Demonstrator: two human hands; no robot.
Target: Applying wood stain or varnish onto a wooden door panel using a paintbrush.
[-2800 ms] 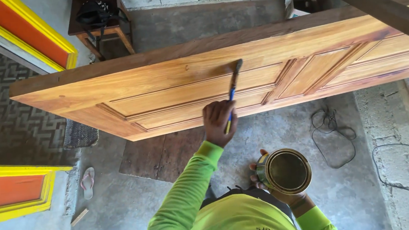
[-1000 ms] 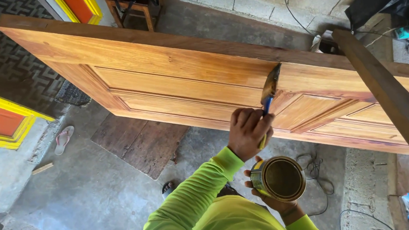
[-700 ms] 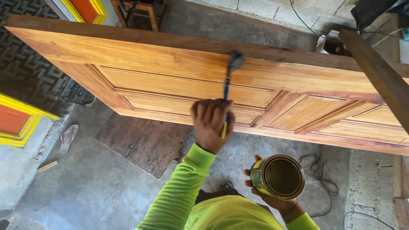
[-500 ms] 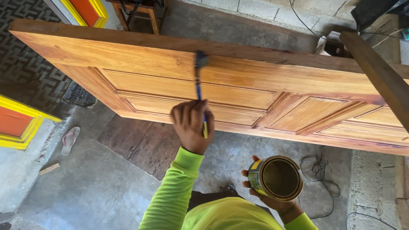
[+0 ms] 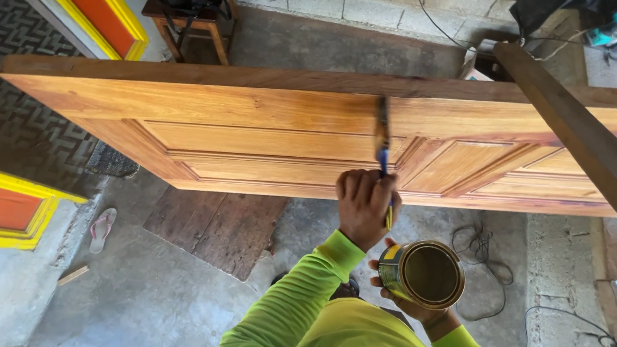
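The left hand [image 5: 364, 206] is clamped on the handle of a paintbrush [image 5: 383, 145]. The brush stands nearly upright, bristles at 12 o'clock from the fist, touching the upper rail of the wooden door [image 5: 245, 120]. The door lies raised and flat across the frame, running from 9 o'clock to 3 o'clock.

Change noted: half a second earlier the brush met the rail farther toward 9 o'clock; it now sits back toward 3 o'clock, close to the spot it occupied one second earlier. The stroke therefore reverses along the same rail. Judgement: this is a back-and-forth spreading pass over one band, not an advance to a new panel. The rail near the bristles looks darker and wetter than the panels toward 9 o'clock.

The right hand [image 5: 406, 298] grips an open tin can [image 5: 423, 274] from below, at 5 o'clock from the left hand, held level and well clear of the door. Its position matches the earlier views.

Surroundings: a dark timber beam [image 5: 585, 152] crosses the door at 2 o'clock; a sandal [image 5: 101, 229] lies on the concrete floor [image 5: 136, 312] at 9 o'clock; a stool [image 5: 190, 21] stands at 11 o'clock.
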